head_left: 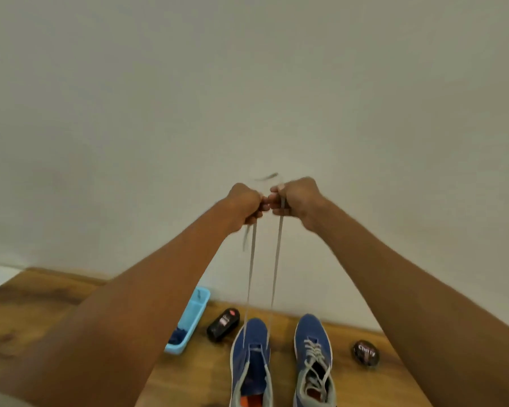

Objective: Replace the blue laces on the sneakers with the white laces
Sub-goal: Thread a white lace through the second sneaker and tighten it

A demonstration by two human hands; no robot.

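Two blue sneakers stand side by side on the wooden table. The left sneaker (252,362) has a white lace (275,259) running through its lowest eyelets, and both strands rise taut to my hands. High above the shoe, my left hand (246,205) grips one strand and my right hand (296,201) grips the other, with the knuckles nearly touching. Loose lace ends stick out above and below my fists. The right sneaker (313,359) is fully laced with a white lace. Dark blue laces (178,336) lie in the light blue tray.
A light blue plastic tray (193,315) sits left of the shoes. A black shoe-polish applicator (223,324) lies between the tray and the left sneaker. A round black polish tin (365,353) sits right of the shoes. A plain wall stands behind the table (36,304).
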